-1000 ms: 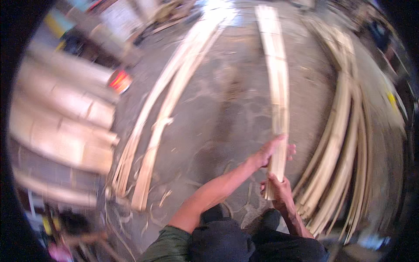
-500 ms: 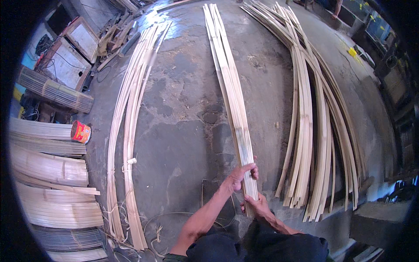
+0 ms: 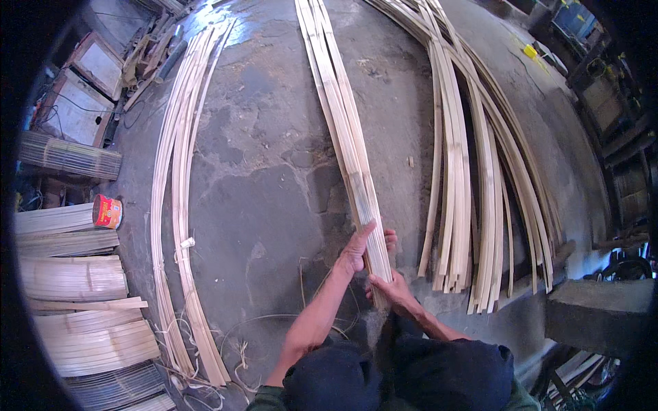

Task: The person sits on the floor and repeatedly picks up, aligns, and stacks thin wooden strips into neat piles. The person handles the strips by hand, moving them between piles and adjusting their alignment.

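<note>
A long bundle of pale bamboo strips [image 3: 348,140] runs from my hands away along the floor. My left hand [image 3: 358,252] is wrapped round it from beneath, its thumb up along the left edge and its fingertips showing past the right edge. Closer to me, my right hand [image 3: 391,288] grips the near end of the same bundle, with the thumb on top. Some fingers of both hands are hidden behind the strips.
Two tied bundles of strips [image 3: 184,137] lie on the floor to the left. Many loose strips [image 3: 449,171] fan out to the right. Stacked slat panels [image 3: 89,342] and a red tin [image 3: 107,212] line the left side. A grey block [image 3: 600,308] stands at right.
The whole view has shifted, with the floor items now higher and further left. My left thumb has moved from across the strips to their left edge. Both hands still hold the bundle.
</note>
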